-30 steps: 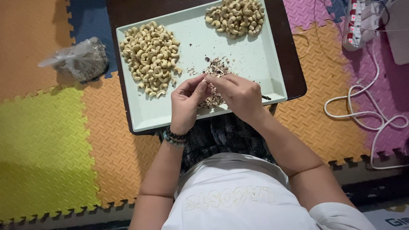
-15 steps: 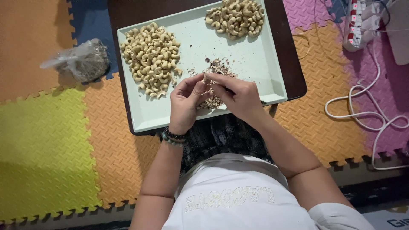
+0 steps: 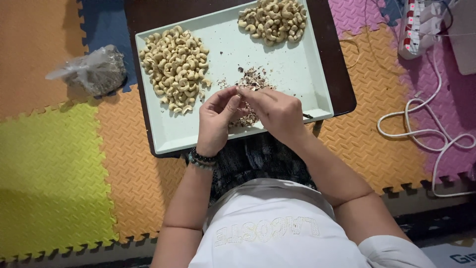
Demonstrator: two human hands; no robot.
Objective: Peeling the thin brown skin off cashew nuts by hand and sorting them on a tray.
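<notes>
A pale green tray (image 3: 297, 69) lies on a dark low table (image 3: 342, 84). It carries a big heap of cashew nuts (image 3: 174, 67) at the left, a smaller heap of cashews (image 3: 273, 20) at the top right, and a pile of brownish skin flakes (image 3: 250, 79) in the middle. My left hand (image 3: 215, 121) and my right hand (image 3: 276, 113) meet over the flakes, fingertips pinched together on one small cashew nut (image 3: 239, 93). A beaded bracelet (image 3: 201, 160) circles my left wrist.
A clear plastic bag (image 3: 91, 72) of dark matter lies on the foam floor mats (image 3: 54, 173) left of the table. A white power strip (image 3: 421, 25) and a looping white cable (image 3: 426, 134) lie at the right.
My fingertips have shifted slightly around the nut. The hands stay in the same place over the flakes.
</notes>
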